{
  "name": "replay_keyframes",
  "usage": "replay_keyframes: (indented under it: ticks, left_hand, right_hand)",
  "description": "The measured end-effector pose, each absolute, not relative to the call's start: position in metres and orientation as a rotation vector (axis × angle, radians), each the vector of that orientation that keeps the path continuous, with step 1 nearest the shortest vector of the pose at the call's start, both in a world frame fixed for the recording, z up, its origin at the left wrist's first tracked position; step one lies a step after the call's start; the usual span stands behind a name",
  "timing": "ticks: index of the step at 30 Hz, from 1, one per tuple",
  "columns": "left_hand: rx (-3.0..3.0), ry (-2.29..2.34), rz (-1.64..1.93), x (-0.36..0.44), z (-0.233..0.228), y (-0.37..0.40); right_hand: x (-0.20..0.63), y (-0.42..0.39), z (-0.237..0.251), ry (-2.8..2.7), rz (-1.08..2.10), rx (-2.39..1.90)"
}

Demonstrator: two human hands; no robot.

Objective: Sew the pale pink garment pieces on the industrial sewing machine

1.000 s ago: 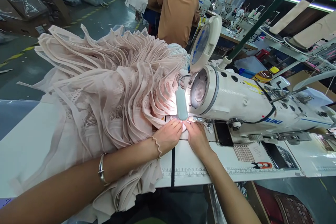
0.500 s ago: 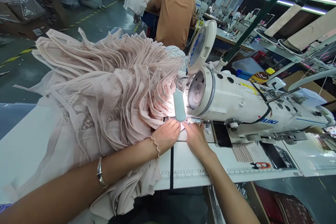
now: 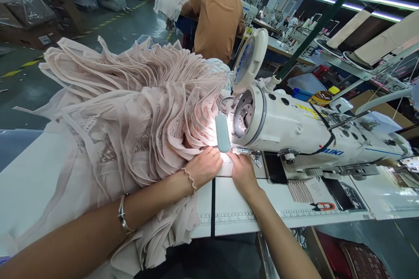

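Observation:
A white sewing machine [image 3: 294, 126] stands on the worktable, its round head end toward the middle of the view. Just below its small lamp [image 3: 223, 133], my left hand [image 3: 204, 166] has its fingers bent and pressed on the edge of pale pink lace fabric [image 3: 147, 130]. My right hand [image 3: 242, 172] sits close beside it, thumb and fingers pinching the same lit piece near the needle area. The lamp and machine head hide the needle and some fingertips. Bunched layers of the fabric heap up to the left and hang over the table's front edge.
Right of my hands lie a black phone [image 3: 275, 168] and red-handled thread snips [image 3: 324, 206]. A printed ruler strip [image 3: 235, 217] runs along the table edge. A round magnifier [image 3: 250, 59] rises over the machine head. Beyond, a person in a brown shirt [image 3: 218, 19] sits facing away.
The machine's round end looked smeared earlier and now shows its inner parts sharply. Both hands stay at nearly the same spot on the fabric. The view has shifted slightly.

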State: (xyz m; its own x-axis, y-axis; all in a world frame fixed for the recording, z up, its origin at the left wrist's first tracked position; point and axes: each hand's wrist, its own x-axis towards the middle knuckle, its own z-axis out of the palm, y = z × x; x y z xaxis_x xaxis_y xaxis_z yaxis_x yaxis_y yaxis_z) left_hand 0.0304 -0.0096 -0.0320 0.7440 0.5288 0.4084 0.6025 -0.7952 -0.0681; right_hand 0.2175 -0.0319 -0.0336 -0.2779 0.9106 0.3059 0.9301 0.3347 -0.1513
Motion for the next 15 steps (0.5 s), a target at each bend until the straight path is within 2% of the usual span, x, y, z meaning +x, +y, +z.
replay_keyframes:
  ticks: [5, 11, 15]
  left_hand:
    - [-2.97, -0.92, -0.588, 0.012, -0.029, 0.005]
    - [-3.035, -1.092, -0.514, 0.015, -0.025, 0.008]
    - [-2.938, -1.163, -0.6, 0.022, -0.024, 0.005]
  right_hand:
    - [0.225, -0.034, -0.042, -2.13, 0.085, -1.518]
    - [0.225, -0.037, -0.041, -2.17, 0.096, -1.385]
    - [0.223, -0.039, -0.04, -2.212, 0.021, -1.321]
